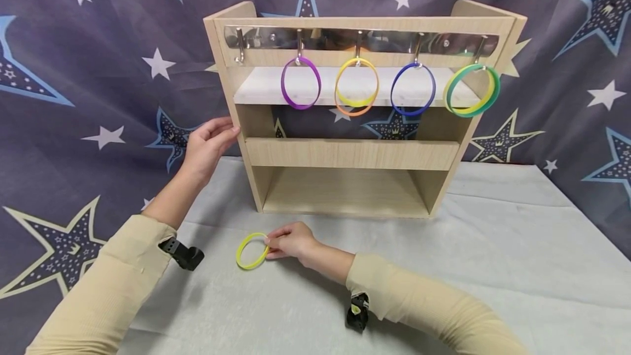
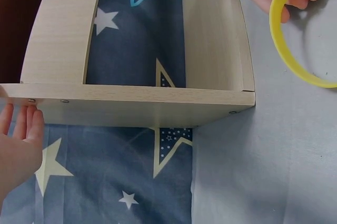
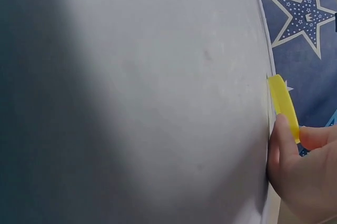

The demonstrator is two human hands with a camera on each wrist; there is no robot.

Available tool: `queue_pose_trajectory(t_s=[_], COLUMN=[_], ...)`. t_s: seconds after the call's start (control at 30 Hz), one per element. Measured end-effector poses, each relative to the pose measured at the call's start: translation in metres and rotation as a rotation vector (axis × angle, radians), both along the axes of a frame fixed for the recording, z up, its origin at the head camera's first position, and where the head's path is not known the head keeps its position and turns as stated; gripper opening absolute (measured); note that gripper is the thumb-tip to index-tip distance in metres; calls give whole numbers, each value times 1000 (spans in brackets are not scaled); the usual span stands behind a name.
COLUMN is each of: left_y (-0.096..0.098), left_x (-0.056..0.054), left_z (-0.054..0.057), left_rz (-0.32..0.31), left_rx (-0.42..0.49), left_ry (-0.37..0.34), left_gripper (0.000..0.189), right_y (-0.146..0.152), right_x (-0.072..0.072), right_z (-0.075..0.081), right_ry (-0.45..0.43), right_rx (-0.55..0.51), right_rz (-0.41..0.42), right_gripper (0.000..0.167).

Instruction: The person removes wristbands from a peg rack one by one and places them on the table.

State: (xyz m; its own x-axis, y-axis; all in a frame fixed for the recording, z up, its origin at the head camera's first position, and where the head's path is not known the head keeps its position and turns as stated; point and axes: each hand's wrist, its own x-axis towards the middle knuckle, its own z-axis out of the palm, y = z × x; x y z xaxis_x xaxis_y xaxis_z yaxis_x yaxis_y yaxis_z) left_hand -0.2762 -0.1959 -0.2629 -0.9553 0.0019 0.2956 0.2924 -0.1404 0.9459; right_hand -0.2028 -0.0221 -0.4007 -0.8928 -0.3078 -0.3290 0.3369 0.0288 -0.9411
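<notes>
My right hand (image 1: 294,242) pinches a yellow wristband (image 1: 242,255) by its right side, between thumb and fingers, above the cloth in front of the wooden shelf (image 1: 352,153). In the right wrist view the band (image 3: 284,105) appears edge-on at the fingertips. My left hand (image 1: 204,149) rests against the shelf's left side panel, fingers fairly straight; in the left wrist view its fingertips touch that panel (image 2: 131,111). From a metal hook rail (image 1: 335,40) hang a purple band (image 1: 283,89), orange and yellow bands (image 1: 377,84) together, a blue band (image 1: 434,89), and green and yellow bands (image 1: 497,95) together.
The leftmost hook (image 1: 240,48) carries no band. Below the rail runs a white shelf board (image 1: 261,86), then a wooden crossbar (image 1: 345,153). A grey cloth (image 1: 517,245) covers the table, and a star-patterned curtain (image 1: 123,97) hangs behind.
</notes>
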Motion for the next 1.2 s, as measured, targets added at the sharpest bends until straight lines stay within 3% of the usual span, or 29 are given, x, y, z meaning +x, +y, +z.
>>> queue_pose_trajectory(t_s=[0.33, 0.8, 1.2], left_y=[-1, 0, -1], left_x=[1, 0, 0], left_z=[-1, 0, 0], left_rz=[1, -3, 11], left_rx=[-8, 12, -6], left_ry=[-11, 4, -5], left_gripper=[16, 14, 14], right_y=[6, 19, 36], right_x=[-3, -10, -12], right_z=[5, 17, 50], right_ry=[59, 64, 129], right_rx=[123, 116, 49], right_rz=[93, 171, 163], right_gripper=[18, 26, 33])
